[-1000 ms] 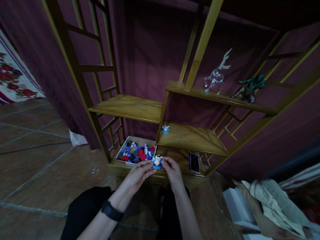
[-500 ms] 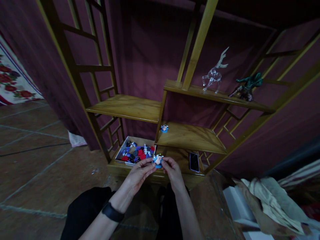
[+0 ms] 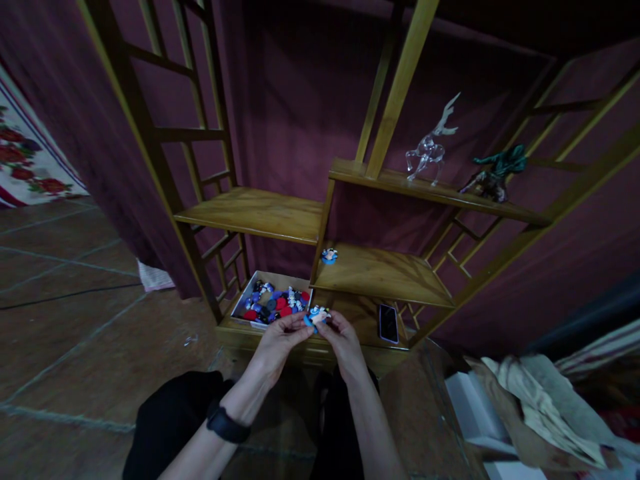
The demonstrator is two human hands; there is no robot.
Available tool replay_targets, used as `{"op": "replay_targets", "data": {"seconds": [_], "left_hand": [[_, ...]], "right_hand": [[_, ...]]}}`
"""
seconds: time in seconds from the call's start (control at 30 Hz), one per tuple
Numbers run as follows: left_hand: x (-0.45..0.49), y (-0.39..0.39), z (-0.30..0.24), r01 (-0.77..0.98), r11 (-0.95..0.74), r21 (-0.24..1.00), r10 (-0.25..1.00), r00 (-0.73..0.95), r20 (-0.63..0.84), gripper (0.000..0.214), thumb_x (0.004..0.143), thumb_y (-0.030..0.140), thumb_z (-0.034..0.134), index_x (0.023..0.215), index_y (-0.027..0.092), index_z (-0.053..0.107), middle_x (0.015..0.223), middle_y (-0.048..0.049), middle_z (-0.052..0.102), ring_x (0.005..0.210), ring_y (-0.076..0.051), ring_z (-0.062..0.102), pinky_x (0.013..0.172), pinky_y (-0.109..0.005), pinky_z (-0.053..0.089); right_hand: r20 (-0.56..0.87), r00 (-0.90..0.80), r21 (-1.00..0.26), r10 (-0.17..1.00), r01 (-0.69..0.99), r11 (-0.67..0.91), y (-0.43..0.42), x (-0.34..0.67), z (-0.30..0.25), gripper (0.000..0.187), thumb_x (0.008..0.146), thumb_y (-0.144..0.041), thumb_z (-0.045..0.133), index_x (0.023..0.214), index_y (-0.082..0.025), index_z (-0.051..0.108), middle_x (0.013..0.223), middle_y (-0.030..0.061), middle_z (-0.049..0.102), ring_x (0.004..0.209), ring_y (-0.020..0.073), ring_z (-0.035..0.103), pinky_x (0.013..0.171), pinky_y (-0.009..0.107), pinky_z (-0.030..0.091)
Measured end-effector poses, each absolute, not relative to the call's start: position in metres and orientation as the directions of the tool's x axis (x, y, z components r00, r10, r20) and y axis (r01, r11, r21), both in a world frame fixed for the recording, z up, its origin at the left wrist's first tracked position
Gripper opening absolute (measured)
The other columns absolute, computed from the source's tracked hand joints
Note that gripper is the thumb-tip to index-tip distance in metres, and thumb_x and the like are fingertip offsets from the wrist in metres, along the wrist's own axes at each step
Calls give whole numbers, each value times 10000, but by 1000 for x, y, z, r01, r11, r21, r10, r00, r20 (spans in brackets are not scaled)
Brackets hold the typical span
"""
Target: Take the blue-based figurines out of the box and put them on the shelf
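Both hands meet low in front of the bottom shelf (image 3: 358,313). The left hand (image 3: 277,340) and right hand (image 3: 341,340) each pinch one side of a small figurine (image 3: 317,315) by the fingertips only, so its face stays uncovered and turned up. The open box (image 3: 278,279) of similar pieces sits at 10 o'clock from it, close by. A matching figurine (image 3: 329,255) stands at 12 o'clock on the middle shelf (image 3: 387,275) — and a phone (image 3: 388,323) lies flat at 3 o'clock.

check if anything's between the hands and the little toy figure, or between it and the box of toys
Nothing visible. The left hand and right hand both grip the toy figure directly. The box of toys sits just left of it on the bottom shelf, with only open space between.
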State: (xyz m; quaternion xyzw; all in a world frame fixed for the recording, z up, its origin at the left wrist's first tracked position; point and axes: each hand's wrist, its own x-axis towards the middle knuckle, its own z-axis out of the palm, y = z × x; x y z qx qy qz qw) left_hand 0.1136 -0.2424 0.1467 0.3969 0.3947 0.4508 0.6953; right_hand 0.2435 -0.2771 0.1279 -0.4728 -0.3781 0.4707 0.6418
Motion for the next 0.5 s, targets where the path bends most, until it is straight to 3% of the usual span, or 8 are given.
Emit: {"op": "replay_targets", "data": {"seconds": [0.3, 0.5], "left_hand": [[110, -248, 152, -294, 242, 925, 951, 260, -166, 495, 495, 177, 783, 976, 142, 669, 757, -37, 681, 734, -138, 601, 781, -269, 441], [110, -251, 153, -295, 178, 939, 955, 282, -93, 482, 515, 157, 763, 987, 146, 664, 857, -57, 692, 833, -171, 609, 816, -290, 441]], "right_hand": [[26, 288, -953, 957, -281, 110, -273, 239, 117, 362, 591, -415, 702, 867, -190, 634, 858, 39, 671, 813, 192, 587, 753, 316, 443], [62, 288, -977, 956, -176, 117, -280, 239, 129, 361, 624, -389, 683, 927, -205, 618, 861, 29, 656, 813, 181, 586, 755, 310, 457]]}}
